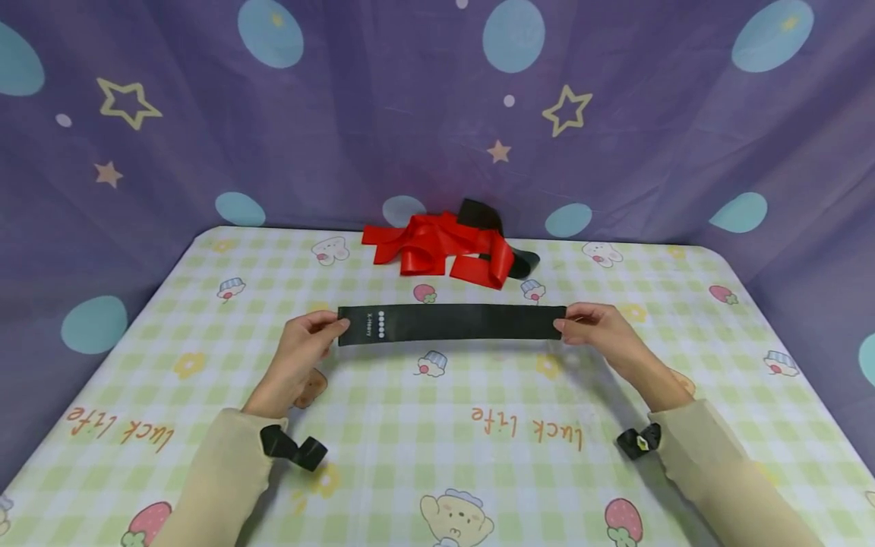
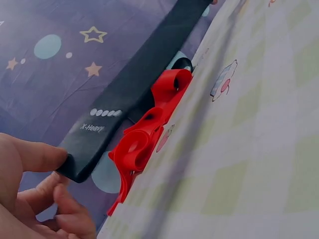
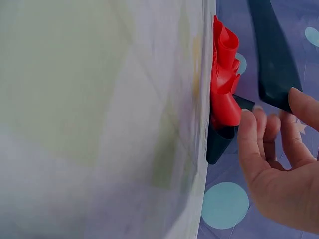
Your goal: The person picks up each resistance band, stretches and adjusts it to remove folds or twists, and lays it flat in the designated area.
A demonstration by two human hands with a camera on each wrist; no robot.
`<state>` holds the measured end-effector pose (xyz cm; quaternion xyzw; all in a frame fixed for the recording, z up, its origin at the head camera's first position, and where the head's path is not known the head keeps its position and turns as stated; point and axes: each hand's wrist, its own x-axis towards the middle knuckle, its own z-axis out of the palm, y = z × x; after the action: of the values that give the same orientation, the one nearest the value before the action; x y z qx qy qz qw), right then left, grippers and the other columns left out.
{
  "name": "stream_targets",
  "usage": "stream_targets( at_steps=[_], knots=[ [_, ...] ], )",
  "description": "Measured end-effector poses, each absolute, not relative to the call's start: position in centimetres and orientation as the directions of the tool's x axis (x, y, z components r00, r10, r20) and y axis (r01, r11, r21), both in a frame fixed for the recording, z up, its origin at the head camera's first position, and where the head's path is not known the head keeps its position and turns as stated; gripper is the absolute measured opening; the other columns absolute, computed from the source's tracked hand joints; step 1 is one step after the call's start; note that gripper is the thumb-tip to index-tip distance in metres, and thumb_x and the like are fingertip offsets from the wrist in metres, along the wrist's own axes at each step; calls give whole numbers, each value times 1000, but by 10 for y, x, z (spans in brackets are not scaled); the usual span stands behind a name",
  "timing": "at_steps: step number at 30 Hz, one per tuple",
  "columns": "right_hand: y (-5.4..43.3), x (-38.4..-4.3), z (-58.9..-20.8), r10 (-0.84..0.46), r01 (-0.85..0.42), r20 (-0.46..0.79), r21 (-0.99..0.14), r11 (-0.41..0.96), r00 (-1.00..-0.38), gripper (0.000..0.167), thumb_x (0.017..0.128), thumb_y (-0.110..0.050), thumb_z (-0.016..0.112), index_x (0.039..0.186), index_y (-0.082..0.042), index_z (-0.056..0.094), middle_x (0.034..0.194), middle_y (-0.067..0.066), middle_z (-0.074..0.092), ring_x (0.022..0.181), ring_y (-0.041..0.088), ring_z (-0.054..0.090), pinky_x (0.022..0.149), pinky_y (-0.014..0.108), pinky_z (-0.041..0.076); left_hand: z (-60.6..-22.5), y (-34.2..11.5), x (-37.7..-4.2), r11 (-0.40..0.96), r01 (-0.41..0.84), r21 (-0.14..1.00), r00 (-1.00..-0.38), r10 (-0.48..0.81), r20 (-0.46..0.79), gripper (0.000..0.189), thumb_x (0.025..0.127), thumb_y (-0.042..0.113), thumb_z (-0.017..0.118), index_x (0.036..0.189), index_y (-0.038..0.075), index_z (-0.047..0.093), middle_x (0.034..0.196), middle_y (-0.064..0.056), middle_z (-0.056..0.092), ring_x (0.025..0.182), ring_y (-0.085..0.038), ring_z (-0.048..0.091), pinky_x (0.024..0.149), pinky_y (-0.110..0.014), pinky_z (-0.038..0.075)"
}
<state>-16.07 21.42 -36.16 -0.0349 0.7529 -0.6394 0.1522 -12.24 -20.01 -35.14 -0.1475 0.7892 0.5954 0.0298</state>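
A flat black resistance band (image 1: pixel 451 323), printed "X-Heavy" with a row of white dots near its left end, stretches level between both hands above the table. My left hand (image 1: pixel 307 342) pinches its left end between thumb and fingers. At the opposite end, my right hand (image 1: pixel 601 334) pinches the band the same way. Close up in the left wrist view, the thumb lies over the corner of the band (image 2: pixel 124 94) beside the print. The right wrist view shows the band's plain end (image 3: pixel 274 64) between thumb and forefinger.
Behind the band, a loose heap of red bands (image 1: pixel 437 243) lies at the table's back edge. Black bands (image 1: pixel 522 262) lie among and beside it. A checked, cartoon-printed cloth (image 1: pixel 383 456) covers the table, and a purple patterned curtain (image 1: pixel 410 114) hangs behind.
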Motion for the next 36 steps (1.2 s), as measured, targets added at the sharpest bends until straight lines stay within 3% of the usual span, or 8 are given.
stream_targets(
  at_steps=[8,14,17,22,26,29,31,36],
  knots=[
    [206,-161,-362,-360,177,-225,-971,160,-906,5,93,-1,51,91,-6,52,82,-6,60,77,8,66,75,30,58,-354,-211,-117,292,-281,914,-960,-109,-260,26,94,18,56,110,-2,55,73,9,50,64,-9,48,59,-24,44],
    [200,-164,-363,-420,210,-249,-968,138,-872,3,97,-4,45,95,-1,46,84,0,57,79,14,70,73,29,58,-360,-220,-107,170,-301,938,-950,29,-310,10,94,10,50,95,1,47,56,5,46,38,-8,37,38,-27,31],
    [195,-169,-364,-427,220,-256,-966,132,-867,8,96,-3,45,100,4,46,85,0,55,76,14,70,70,27,58,-362,-223,-101,146,-311,939,-944,69,-323,8,93,9,48,90,2,46,50,3,45,36,-9,33,36,-28,27],
    [184,-185,-368,-406,246,-272,-962,118,-872,23,91,3,46,112,12,44,86,-1,58,68,7,64,68,23,56,-363,-228,-91,218,-307,926,-943,63,-328,10,91,7,50,82,4,48,53,2,50,44,-8,41,43,-24,34],
    [172,-198,-371,-375,257,-279,-960,111,-884,29,88,7,46,117,12,41,86,-1,54,67,6,61,68,22,56,-365,-231,-84,319,-284,904,-942,82,-325,9,90,8,51,84,1,52,54,2,51,47,-8,46,47,-23,39],
    [162,-207,-373,-352,257,-278,-961,104,-894,30,88,7,46,117,12,41,83,-1,54,65,5,59,67,21,55,-367,-232,-78,392,-245,887,-944,110,-310,13,89,8,51,89,-5,56,57,0,51,47,-9,49,47,-24,41],
    [156,-212,-374,-335,257,-273,-962,92,-902,29,88,6,47,116,11,42,80,-2,56,64,5,59,67,21,55,-368,-232,-74,427,-221,877,-946,126,-299,16,87,7,52,89,-7,58,68,-2,52,48,-11,51,46,-24,41],
    [139,-223,-375,-292,270,-273,-961,53,-916,22,88,3,50,109,5,46,73,-3,60,61,7,61,67,23,57,-369,-232,-64,540,-99,836,-944,215,-251,11,82,5,57,76,-4,62,71,-7,61,49,-12,55,47,-24,45]
  ],
)
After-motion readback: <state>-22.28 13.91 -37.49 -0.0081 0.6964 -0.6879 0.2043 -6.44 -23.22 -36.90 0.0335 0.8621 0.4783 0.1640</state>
